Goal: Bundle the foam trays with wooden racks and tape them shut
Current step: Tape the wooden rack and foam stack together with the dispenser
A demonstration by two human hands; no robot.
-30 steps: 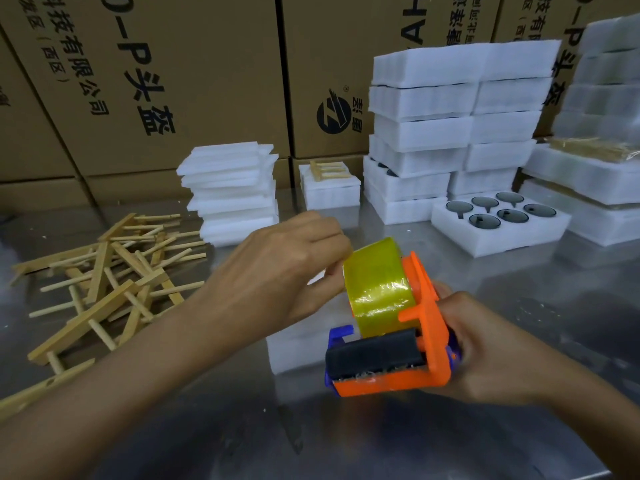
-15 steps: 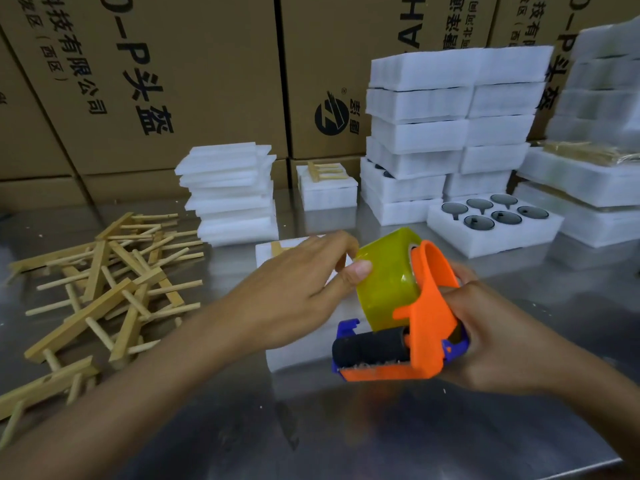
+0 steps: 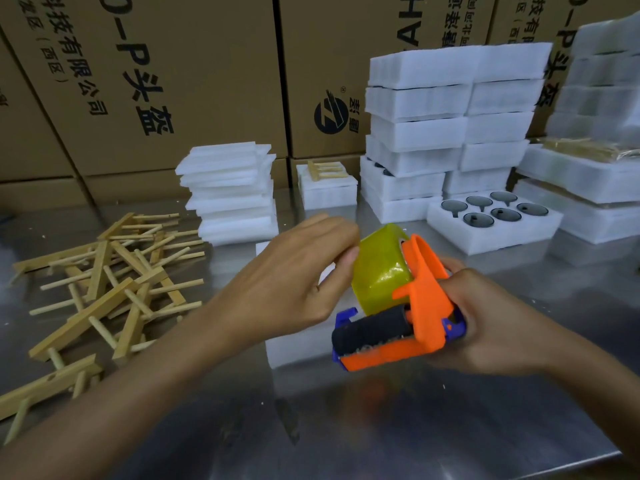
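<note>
My right hand (image 3: 498,323) grips an orange and blue tape dispenser (image 3: 422,313) above the steel table. Its roll of yellowish clear tape (image 3: 381,271) faces up and left. My left hand (image 3: 294,282) reaches over from the left, with its fingertips at the roll's upper left edge, picking at the tape. Under both hands lies a white foam tray (image 3: 298,344), mostly hidden by my left hand. A heap of wooden racks (image 3: 107,285) lies on the table at the left.
At the back stand a stack of thin foam sheets (image 3: 232,192), a small foam block with a wooden rack on it (image 3: 329,188), tall stacks of foam trays (image 3: 450,126) and an open tray with dark round cups (image 3: 491,220). Cardboard boxes (image 3: 173,81) wall off the rear.
The dispenser has tilted so the roll points up and left. My left fingers have shifted along the roll's edge. The foam tray shows more under my left hand.
</note>
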